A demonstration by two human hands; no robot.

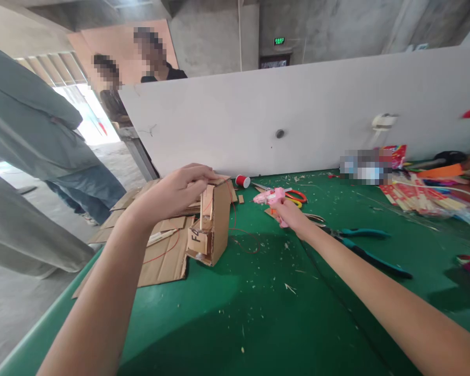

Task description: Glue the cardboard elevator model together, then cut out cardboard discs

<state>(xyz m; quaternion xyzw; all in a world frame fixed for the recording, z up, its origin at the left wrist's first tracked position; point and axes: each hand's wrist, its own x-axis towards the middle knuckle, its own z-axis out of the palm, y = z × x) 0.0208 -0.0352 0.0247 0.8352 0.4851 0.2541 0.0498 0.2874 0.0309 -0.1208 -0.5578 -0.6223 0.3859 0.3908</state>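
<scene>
My left hand (186, 188) is at the top of a small upright cardboard box (220, 224), its fingers bent over the upper edge. The box has an open side, marker letters on a lower panel and a wooden stick inside. A red thread (235, 209) trails from it onto the table. In my right hand (292, 215) is a pink hot glue gun (270, 197), its nozzle pointing left toward the box but apart from it. Flat cardboard pieces (168, 269) lie under and left of the box.
On the green table (235, 313) lie teal-handled pliers (364, 243), scissors with red and yellow handles (297, 197) and a red thread spool (243, 181). Packets and sticks (419, 193) crowd the right. A white partition (297, 120) stands behind; people stand left and beyond it.
</scene>
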